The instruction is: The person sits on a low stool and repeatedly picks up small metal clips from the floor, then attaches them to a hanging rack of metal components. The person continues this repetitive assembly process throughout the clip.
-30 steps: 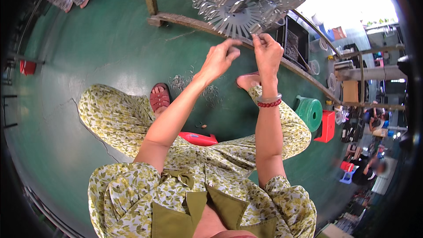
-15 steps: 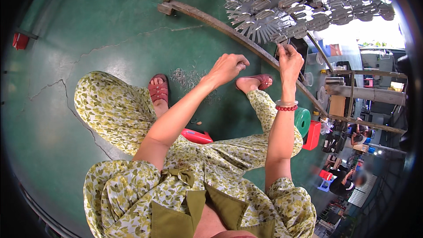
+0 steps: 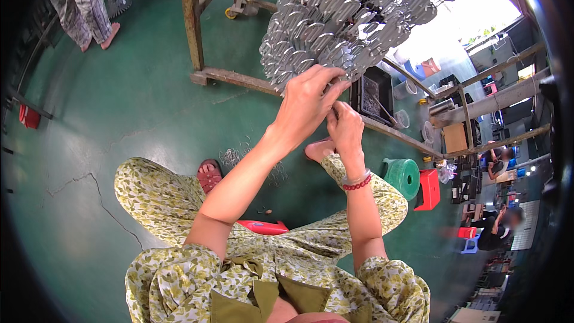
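Observation:
Many shiny silver metal pieces (image 3: 335,30), flat and looped, hang in a dense layered bunch in front of me. At its lower edge is my left hand (image 3: 306,104), fingers curled and thumb drawn in against the lowest pieces. My right hand (image 3: 347,131), wearing a pale bangle and a red bead bracelet (image 3: 357,184), is just below it, closed in a pinch with its fingertips beside the left fingers. Whatever either hand grips is too small or hidden to make out. Thin wire bits (image 3: 232,157) lie scattered on the floor between my feet.
A wooden frame (image 3: 239,81) runs behind the bunch, with a black tray (image 3: 375,96) to its right. A green round stool (image 3: 402,178) and a red stool (image 3: 427,190) stand right. A red object (image 3: 263,227) lies beneath me. Other people appear far left and right.
Both hands have come together at the bunch's lower edge: the left moved up, the right moved left and down. The view has shifted, and the bunch appears farther left and lower.

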Tool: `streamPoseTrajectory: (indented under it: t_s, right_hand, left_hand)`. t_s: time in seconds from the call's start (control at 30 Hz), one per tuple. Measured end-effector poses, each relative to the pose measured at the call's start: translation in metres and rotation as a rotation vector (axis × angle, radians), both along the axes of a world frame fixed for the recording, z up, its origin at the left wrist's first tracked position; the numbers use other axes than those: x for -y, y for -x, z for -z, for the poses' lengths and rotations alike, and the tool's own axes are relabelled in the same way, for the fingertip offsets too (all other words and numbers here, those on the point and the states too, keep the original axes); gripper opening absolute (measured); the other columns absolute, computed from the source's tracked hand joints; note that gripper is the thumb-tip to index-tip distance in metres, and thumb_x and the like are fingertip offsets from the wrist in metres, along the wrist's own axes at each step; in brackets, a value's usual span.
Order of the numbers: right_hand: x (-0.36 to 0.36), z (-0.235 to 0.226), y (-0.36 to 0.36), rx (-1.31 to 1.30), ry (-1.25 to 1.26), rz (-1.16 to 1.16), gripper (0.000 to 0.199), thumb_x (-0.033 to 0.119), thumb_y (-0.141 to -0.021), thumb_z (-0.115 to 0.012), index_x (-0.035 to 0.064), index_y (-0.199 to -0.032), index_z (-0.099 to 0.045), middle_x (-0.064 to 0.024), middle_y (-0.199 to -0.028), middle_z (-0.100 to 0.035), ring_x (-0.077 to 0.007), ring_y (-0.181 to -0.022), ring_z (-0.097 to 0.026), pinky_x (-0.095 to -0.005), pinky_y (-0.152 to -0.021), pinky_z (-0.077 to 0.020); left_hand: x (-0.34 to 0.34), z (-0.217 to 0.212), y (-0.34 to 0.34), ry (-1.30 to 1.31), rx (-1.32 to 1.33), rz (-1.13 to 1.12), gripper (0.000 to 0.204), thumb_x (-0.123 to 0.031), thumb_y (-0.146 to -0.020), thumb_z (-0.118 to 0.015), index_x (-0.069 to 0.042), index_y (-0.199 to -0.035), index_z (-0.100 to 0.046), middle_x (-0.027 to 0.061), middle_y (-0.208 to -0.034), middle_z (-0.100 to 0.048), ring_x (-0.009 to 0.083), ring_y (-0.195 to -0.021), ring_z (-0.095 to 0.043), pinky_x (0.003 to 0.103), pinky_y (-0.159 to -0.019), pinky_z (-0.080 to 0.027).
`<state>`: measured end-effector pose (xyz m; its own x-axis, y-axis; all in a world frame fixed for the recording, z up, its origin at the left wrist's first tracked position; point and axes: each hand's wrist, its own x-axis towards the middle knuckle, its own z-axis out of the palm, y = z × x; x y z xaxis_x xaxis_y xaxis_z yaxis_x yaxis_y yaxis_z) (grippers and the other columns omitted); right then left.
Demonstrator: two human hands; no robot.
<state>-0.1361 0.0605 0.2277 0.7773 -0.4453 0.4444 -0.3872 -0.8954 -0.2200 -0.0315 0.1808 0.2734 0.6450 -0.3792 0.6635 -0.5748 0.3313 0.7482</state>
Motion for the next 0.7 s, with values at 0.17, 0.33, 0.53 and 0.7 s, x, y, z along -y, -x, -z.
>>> streamPoseTrajectory:
  t_s: [0.17, 0.33, 0.53, 0.7]
  right_hand:
    - [-0.013, -0.016, 0.014, -0.017, -0.067, -0.049, 0.012, 0.017, -0.084, -0.064, 0.0055, -0.089, -0.066, -0.0128, -0.084, -0.065, -0.0352, -0.078, -0.064, -0.0450, -0.068, -0.0504]
    - [-0.016, -0.082, 0.010, 0.407, -0.195, -0.135, 0.027, 0.021, -0.075, -0.079, 0.0012, -0.091, -0.070, -0.0103, -0.068, -0.062, -0.0202, -0.057, -0.059, -0.0340, -0.056, -0.0479]
    - [0.000, -0.101, -0.008, 0.313, -0.127, -0.032, 0.025, 0.015, -0.085, -0.070, -0.0048, -0.099, -0.069, -0.0078, -0.083, -0.071, -0.0083, -0.072, -0.062, -0.0245, -0.066, -0.0503]
    - [-0.061, -0.097, -0.022, 0.518, -0.218, -0.117, 0.025, 0.017, -0.085, -0.072, -0.0063, -0.093, -0.067, 0.0009, -0.067, -0.060, -0.0037, -0.059, -0.048, -0.0226, -0.050, -0.0367]
  left_hand:
    - [0.019, -0.008, -0.005, -0.081, 0.109, -0.060, 0.016, -0.009, -0.082, -0.071, -0.001, -0.095, -0.069, 0.0120, -0.081, -0.067, 0.0218, -0.067, -0.064, 0.031, -0.061, -0.050]
    - [0.010, -0.006, -0.013, -0.127, 0.147, -0.079, 0.013, -0.008, -0.081, -0.070, -0.001, -0.093, -0.069, 0.0123, -0.081, -0.068, 0.0233, -0.066, -0.064, 0.032, -0.061, -0.050]
    - [0.009, 0.008, -0.015, 0.011, 0.383, -0.116, 0.011, -0.010, -0.083, -0.069, 0.000, -0.088, -0.066, 0.0104, -0.072, -0.064, 0.0184, -0.064, -0.061, 0.031, -0.058, -0.048]
    - [-0.029, -0.009, -0.009, -0.118, -0.013, 0.089, 0.009, -0.007, -0.085, -0.069, 0.002, -0.085, -0.068, 0.0047, -0.063, -0.063, 0.0055, -0.058, -0.057, 0.024, -0.053, -0.046]
